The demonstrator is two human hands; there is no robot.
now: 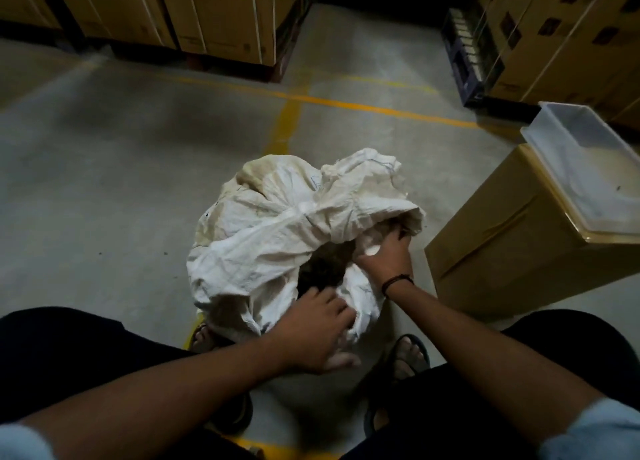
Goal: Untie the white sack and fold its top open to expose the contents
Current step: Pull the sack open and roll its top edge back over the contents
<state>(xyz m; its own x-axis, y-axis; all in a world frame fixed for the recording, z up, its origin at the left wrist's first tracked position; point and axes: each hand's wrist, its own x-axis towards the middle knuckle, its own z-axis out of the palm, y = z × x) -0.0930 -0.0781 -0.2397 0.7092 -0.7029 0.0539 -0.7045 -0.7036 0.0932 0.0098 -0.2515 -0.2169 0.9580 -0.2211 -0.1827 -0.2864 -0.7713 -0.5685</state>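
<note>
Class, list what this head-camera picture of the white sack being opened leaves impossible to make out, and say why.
- Contents of the white sack: only a dark, dim patch shows in the opening.
- Left hand: fingertips motion-blurred at the cloth.
- Right hand: fingertips tucked under the sack's rim.
- Clear tub: cut off by the right edge.

Concrete floor (138, 182) w/ yellow lines: white sack (277, 224), cardboard box (502, 251), stacked cartons (221, 12) at back.

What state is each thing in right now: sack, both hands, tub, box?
white sack: mouth partly open, dark contents showing, top crumpled
left hand: on the near rim, grip unclear
right hand: gripping the far rim
clear tub: lidless, on the box
cardboard box: taped shut
</note>
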